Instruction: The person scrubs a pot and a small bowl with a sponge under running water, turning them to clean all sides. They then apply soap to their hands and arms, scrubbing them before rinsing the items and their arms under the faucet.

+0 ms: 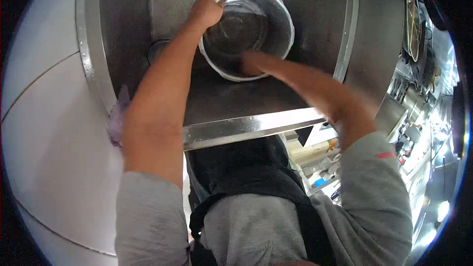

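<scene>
A large round metal pot (279, 24) stands in a deep stainless steel sink (315, 34), its open mouth facing up at me. My left hand (206, 12) is closed round the pot's rim at the upper left. My right hand (252, 63) reaches over the near rim into the pot, close to its inner wall. Motion smears its fingers, and I cannot tell whether they hold anything. The pot's bottom looks wet and shiny.
The sink's raised metal front edge (246, 129) runs between me and the pot. A purple cloth (117, 120) hangs at the left edge, beside a white tiled wall (49, 143). Shelves with several containers (320, 170) sit low on the right. A wire strainer (413, 29) hangs at far right.
</scene>
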Demonstrator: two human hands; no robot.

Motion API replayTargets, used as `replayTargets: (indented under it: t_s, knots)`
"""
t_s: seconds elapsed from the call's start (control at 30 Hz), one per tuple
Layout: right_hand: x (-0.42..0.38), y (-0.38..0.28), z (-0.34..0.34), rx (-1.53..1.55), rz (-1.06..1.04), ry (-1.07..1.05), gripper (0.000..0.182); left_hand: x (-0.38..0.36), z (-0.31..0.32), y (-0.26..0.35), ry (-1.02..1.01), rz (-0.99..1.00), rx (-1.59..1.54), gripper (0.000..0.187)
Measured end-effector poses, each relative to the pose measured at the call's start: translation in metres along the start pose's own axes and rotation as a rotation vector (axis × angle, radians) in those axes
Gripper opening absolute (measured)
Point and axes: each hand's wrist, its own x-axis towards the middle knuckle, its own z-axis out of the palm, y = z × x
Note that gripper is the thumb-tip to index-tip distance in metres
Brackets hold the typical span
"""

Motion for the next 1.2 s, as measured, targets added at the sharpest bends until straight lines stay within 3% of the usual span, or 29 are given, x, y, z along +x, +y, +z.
replayTargets:
  t_s: [0.03, 0.07, 0.1, 0.13, 0.17, 0.2, 0.27, 0.37, 0.43, 0.5, 0.53, 0.6, 0.63, 0.7, 0.77, 0.87, 0.93, 1.0, 1.03, 1.1, 1.13, 1.17, 1.2]
  knots:
    - [-0.012, 0.02, -0.014, -0.112, -0.016, -0.157, 0.031, 0.01, 0.001, 0.0, -0.181, -0.015, 0.143, 0.044]
    - [-0.023, 0.041, -0.028, -0.219, -0.048, -0.313, 0.031, 0.008, 0.009, 0.002, -0.207, -0.108, 0.11, 0.05]
    - [-0.006, 0.071, -0.011, -0.253, 0.084, -0.461, 0.033, -0.002, 0.02, -0.001, -0.225, -0.111, 0.112, 0.05]
    - [0.007, 0.09, -0.004, -0.297, 0.215, -0.596, 0.035, -0.01, 0.027, -0.005, -0.116, -0.042, -0.121, 0.055]
    - [0.01, 0.076, 0.014, -0.267, 0.257, -0.463, 0.035, -0.015, 0.029, -0.006, 0.0, 0.036, -0.351, 0.059]
    - [0.016, 0.054, 0.037, -0.163, 0.258, -0.2, 0.034, -0.02, 0.027, 0.003, 0.091, 0.045, -0.35, 0.067]
    - [0.08, 0.029, 0.052, 0.02, 0.292, 0.165, 0.034, -0.014, 0.02, 0.012, 0.058, -0.005, -0.32, 0.065]
    - [0.145, 0.076, -0.018, 0.437, 0.423, 0.314, 0.035, -0.005, 0.016, 0.007, -0.046, -0.126, -0.281, 0.067]
    - [0.173, 0.13, 0.007, 1.218, 0.01, 0.609, 0.036, -0.001, 0.016, 0.007, -0.081, -0.172, -0.284, 0.07]
    - [0.176, 0.099, -0.014, 1.896, 0.635, 0.779, 0.044, 0.002, 0.02, 0.009, -0.021, -0.124, -0.315, 0.086]
    - [0.163, 0.053, 0.007, 1.706, 0.689, 0.84, 0.043, 0.008, 0.022, 0.005, -0.014, -0.125, -0.325, 0.086]
    - [0.115, 0.001, 0.057, 0.619, 0.407, 0.724, 0.042, 0.022, 0.033, -0.012, -0.07, 0.0, -0.267, 0.084]
    - [0.079, 0.006, 0.061, 0.285, 0.225, 0.553, 0.041, 0.032, 0.044, -0.021, -0.07, 0.0, -0.278, 0.084]
    - [0.025, 0.063, 0.003, -0.182, 0.022, 0.055, 0.041, 0.031, 0.051, -0.022, 0.004, 0.051, -0.207, 0.08]
    - [0.039, 0.129, -0.047, -0.449, -0.021, -0.156, 0.042, 0.008, 0.032, 0.004, -0.005, 0.005, -0.179, 0.076]
    - [0.043, 0.138, -0.01, -0.477, 0.108, 0.14, 0.043, 0.006, 0.028, 0.003, 0.008, -0.017, -0.364, 0.07]
    - [0.05, 0.115, 0.056, -0.428, 0.366, 0.238, 0.041, -0.002, 0.028, 0.009, 0.137, 0.034, -0.307, 0.064]
    - [0.061, 0.081, 0.067, -0.347, 0.633, 0.317, 0.039, 0.0, 0.027, 0.005, 0.12, 0.061, -0.22, 0.062]
    - [0.075, 0.084, 0.047, -0.374, 0.655, 0.1, 0.035, 0.004, 0.027, 0.006, 0.111, 0.102, -0.149, 0.06]
    - [0.123, 0.105, 0.018, -0.285, 0.716, 0.044, 0.03, 0.004, 0.025, 0.007, 0.085, 0.125, -0.079, 0.052]
    - [0.15, 0.118, 0.013, -0.166, 0.751, 0.196, 0.028, 0.005, 0.024, 0.004, 0.063, 0.137, -0.016, 0.045]
    - [0.156, 0.105, 0.012, -0.161, 0.743, 0.188, 0.028, 0.008, 0.024, 0.001, 0.06, 0.126, -0.012, 0.045]
    - [0.162, 0.075, 0.012, 0.073, 0.699, 0.337, 0.026, 0.009, 0.024, -0.003, 0.11, 0.164, 0.054, 0.036]
